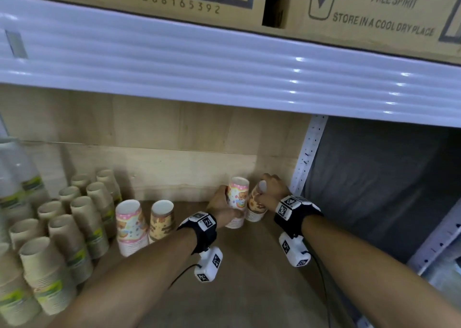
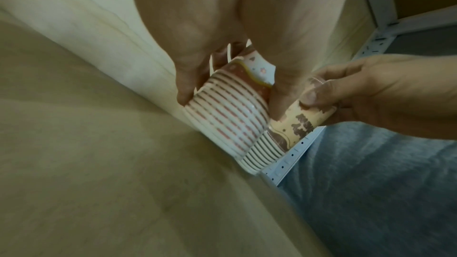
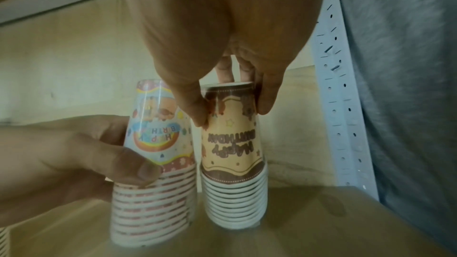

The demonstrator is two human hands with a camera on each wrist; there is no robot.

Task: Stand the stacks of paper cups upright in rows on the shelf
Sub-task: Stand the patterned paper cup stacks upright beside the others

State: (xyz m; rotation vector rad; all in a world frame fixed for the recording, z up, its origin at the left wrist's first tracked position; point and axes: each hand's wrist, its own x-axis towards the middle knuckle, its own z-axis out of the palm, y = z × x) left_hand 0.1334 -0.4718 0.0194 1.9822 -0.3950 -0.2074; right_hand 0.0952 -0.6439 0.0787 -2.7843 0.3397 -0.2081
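While bare wooden shelf board lies open nearer than both wrists, the left hand grips the pink rainbow-printed paper cup stack, seemingly standing; touching it, the right hand pinches the brown-and-cream paper cup stack beside the white perforated shelf post.

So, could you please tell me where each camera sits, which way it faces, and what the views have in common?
Head: worn on the head, looking forward and down into the shelf; both forearms, left hand and right hand show.
Left wrist: looks along the left hand at the pink cup stack; right hand enters beside it.
Right wrist: looks along the right hand at the brown cup stack; left hand shows.
Shared: all three show both stacks side by side.
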